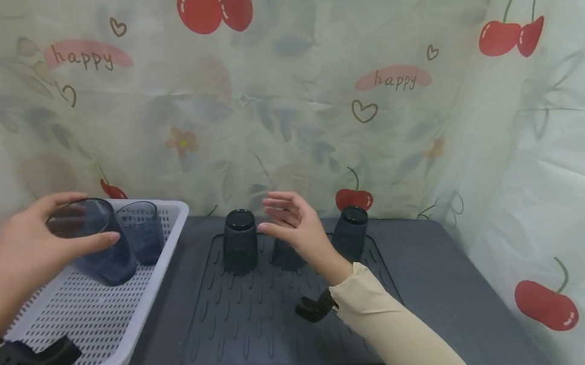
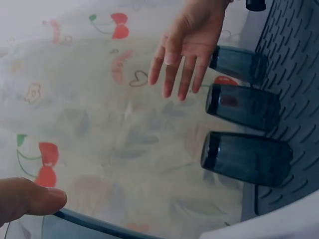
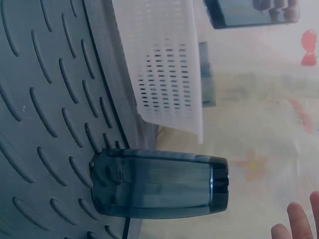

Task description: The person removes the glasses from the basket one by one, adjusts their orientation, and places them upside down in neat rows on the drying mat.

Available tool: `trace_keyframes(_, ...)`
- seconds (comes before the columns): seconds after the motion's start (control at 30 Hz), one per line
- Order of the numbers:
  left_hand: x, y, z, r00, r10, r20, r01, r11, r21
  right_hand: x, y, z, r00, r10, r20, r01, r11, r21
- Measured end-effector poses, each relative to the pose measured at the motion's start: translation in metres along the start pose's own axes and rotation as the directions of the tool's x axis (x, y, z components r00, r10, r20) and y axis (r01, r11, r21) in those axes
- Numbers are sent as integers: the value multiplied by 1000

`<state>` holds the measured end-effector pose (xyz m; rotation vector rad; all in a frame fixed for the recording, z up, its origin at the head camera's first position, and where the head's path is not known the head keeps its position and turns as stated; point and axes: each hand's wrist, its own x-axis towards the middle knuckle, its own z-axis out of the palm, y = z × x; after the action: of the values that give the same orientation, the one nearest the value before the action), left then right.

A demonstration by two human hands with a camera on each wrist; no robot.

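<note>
My left hand [image 1: 39,241] grips a blue-tinted glass tumbler [image 1: 107,260] by its upper part, thumb on the near side, tilted over the white basket [image 1: 171,243]. Behind it, a second blue tumbler [image 1: 146,234] stands in the basket, mouth up. My right hand [image 1: 297,224] hovers over the drying mat with fingers spread and holds nothing. Three tumblers stand upside down in a row along the mat's back: a left one [image 1: 240,250], a middle one [image 1: 284,256] partly hidden by the right hand, and a right one [image 1: 352,233].
The dark ridged drying mat [image 1: 268,338] lies on a grey tabletop [image 1: 429,269], right of the basket. A cherry-printed curtain [image 1: 284,74] hangs behind the table and along its right side. Each wrist wears a black camera mount [image 1: 315,306].
</note>
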<state>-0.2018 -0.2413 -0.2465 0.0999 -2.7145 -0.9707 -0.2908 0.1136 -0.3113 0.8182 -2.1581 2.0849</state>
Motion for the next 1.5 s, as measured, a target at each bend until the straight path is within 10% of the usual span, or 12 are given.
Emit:
trace_keyframes(0.3,-24,21,9,992,90,-91,-103,983,-151,-17,-3,-4,999,7,39,-7,1000,-9)
trace_keyframes(0.63,-45,35,36,948,276,-157,-312,899,-306,-33,-6,-5,993,44,106,-43,999,-18)
trace_keyframes(1.23,-65,61,86,946,307,-101,-319,839,-440,-60,1,10,934,23,357,-37,999,34)
trace_keyframes(1.5,-69,65,100,931,342,-125,-354,771,-530,-64,6,17,924,38,380,-74,994,81)
